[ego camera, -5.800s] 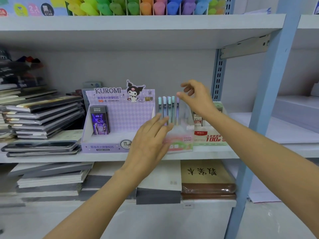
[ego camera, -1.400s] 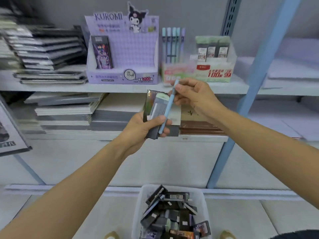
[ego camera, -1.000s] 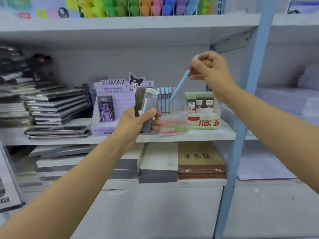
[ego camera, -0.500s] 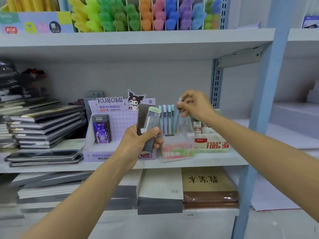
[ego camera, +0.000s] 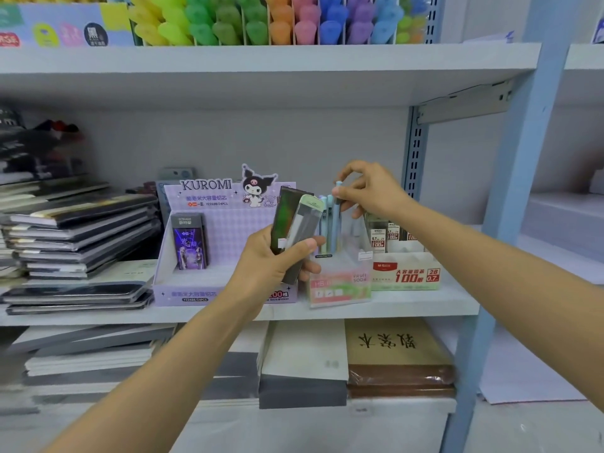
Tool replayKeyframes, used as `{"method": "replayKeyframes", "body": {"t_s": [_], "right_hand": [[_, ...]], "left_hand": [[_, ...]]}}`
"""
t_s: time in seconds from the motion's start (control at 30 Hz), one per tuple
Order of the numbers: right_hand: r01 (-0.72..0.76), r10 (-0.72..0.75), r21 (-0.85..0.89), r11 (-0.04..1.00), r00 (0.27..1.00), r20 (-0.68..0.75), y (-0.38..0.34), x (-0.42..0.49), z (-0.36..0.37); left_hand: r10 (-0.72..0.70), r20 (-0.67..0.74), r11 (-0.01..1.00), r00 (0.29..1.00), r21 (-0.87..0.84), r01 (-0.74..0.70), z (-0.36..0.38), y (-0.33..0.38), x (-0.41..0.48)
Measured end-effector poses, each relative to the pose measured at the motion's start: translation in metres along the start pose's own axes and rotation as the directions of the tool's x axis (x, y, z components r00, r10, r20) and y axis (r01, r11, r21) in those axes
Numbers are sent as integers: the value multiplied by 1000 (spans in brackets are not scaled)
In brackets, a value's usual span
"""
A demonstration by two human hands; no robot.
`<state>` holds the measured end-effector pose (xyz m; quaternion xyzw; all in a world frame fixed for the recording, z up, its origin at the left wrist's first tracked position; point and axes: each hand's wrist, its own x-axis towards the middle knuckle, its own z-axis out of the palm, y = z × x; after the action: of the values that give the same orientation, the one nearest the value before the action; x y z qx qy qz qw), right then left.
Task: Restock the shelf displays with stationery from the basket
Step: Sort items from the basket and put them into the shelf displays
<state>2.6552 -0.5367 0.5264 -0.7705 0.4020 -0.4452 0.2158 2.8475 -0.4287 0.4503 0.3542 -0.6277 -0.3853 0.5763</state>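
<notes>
The right grip [ego camera: 372,191] pinches the top end of a pale blue pen [ego camera: 338,220] between thumb and fingertips, the pen standing upright among other pastel pens in a clear pen box [ego camera: 346,286] on the middle shelf [ego camera: 425,304]. The left grip [ego camera: 274,266] is curled round two flat lead packs [ego camera: 295,230], held up in front of the shelf so that they hide the left side of the pen box and the right front of the purple Kuromi display [ego camera: 209,223] beside it. One dark pack [ego camera: 190,241] stands in that display. Just right of the pen box sits a red-and-cream lead carton [ego camera: 407,274]. Stacked notebooks [ego camera: 81,230] lie at the left, bright highlighters [ego camera: 261,24] line the shelf above, and a blue post [ego camera: 523,158] rises at the right.
</notes>
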Motion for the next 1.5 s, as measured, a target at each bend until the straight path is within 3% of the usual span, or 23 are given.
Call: {"method": "replayKeyframes", "body": {"t_s": [0.3,0.47,0.6,0.83,1.17,1.3,1.4,1.5], "right_hand": [[54,-55,-61,997,998,-13,-1,2,8],[109,-116,-61,992,985,-125,-6,7,1],[115,-125,-109,987,988,-91,-6,5,-3],[145,-149,-38,989,973,-179,-1,-3,-12],[156,-173,-213,964,983,-60,-4,1,-9],[103,-109,-140,985,993,-34,-4,-1,-2],[114,-127,-123,986,987,-98,-3,4,8],[107,-141,-213,971,978,-151,2,7,11]], "left_hand": [[6,-28,998,1000,62,-4,-7,1,0],[1,-21,998,1000,56,0,-9,0,0],[5,-18,998,1000,55,-4,-8,-1,2],[-10,-24,999,1000,45,11,-8,-3,2],[-10,-20,998,1000,55,11,-8,-3,3],[-11,-23,999,1000,44,12,-8,-3,3],[-10,-25,999,1000,33,10,-8,-3,3],[-19,-14,1000,1000,24,19,-8,-2,3]]}}
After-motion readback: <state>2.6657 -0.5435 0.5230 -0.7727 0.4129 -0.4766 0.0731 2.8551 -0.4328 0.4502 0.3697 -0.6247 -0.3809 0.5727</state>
